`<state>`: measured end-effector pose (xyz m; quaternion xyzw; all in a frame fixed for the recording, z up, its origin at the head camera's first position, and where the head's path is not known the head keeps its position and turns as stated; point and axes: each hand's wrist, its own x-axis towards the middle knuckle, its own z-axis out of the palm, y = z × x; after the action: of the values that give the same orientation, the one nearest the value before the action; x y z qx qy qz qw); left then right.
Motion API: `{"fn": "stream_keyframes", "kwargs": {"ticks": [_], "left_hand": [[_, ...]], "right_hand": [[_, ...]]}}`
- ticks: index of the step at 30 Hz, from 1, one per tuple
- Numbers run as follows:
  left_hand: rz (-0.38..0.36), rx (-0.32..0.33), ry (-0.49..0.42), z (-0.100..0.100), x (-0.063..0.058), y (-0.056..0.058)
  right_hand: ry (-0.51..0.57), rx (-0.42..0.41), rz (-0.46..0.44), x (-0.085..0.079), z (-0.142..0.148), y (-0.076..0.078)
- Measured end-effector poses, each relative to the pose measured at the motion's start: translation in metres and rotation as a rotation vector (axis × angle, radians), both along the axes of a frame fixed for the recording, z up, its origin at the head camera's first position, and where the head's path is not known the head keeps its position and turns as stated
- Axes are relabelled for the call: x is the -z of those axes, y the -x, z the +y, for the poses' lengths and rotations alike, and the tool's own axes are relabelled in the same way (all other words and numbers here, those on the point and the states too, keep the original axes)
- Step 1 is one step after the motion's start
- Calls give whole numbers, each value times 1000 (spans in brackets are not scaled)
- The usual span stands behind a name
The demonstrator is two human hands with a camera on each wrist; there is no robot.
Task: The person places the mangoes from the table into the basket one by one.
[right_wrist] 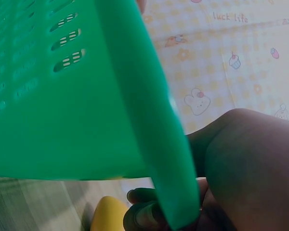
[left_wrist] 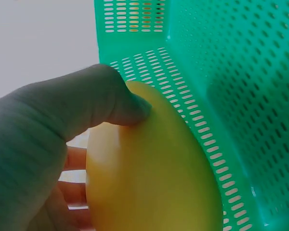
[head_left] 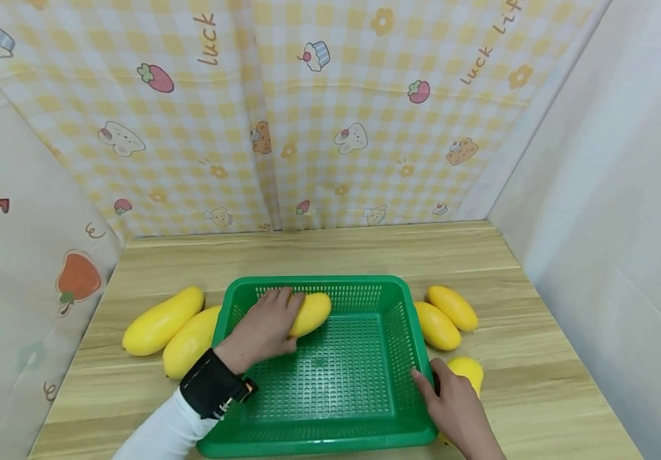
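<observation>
Green plastic makes up the basket, which sits in the middle of the wooden table near the person, where both hands can probably reach it without stretching. Inside it, toward the far left corner, is one yellow fruit. The left hand is clamped on that fruit, with the thumb across one side and fingers on the other; such a wrap suits a smooth, rounded skin that could slip from a lighter hold. Whether the fruit's underside bears on the basket floor, I cannot tell.

At the near right, the right hand grips the basket's right rim, fingertips curled beneath the edge. That hold likely keeps the light basket from sliding while the other hand works inside.

Left of the basket lie two large fruits, an outer one and an inner one, side by side and slanted alike; the basket's left wall hides part of the inner one. On the right are smaller fruits: a far one, a middle one close against the basket, and a near one partly covered by the right hand. Lying flat on their long sides probably stops them rolling far.
</observation>
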<state>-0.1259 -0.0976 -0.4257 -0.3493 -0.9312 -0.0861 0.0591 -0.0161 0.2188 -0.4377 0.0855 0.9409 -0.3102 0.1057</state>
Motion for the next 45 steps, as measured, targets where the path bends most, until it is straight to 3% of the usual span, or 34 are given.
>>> {"fn": "stream_keyframes", "kwargs": {"ticks": [9,20,26,34,45], "left_hand": [[-80,-33,52,-4,11,-3],[-92,-23,76,-4,25,-1],[-83,-31,101,-5,25,0],[-145,-24,125,-6,26,2],[-111,-7,139,-6,31,3]], "right_hand": [[8,-3,4,1,-1,0],[-5,-3,7,2,2,-2],[5,-5,10,1,1,-1],[-5,-13,7,0,0,0],[-11,-15,8,-1,0,-1]]}}
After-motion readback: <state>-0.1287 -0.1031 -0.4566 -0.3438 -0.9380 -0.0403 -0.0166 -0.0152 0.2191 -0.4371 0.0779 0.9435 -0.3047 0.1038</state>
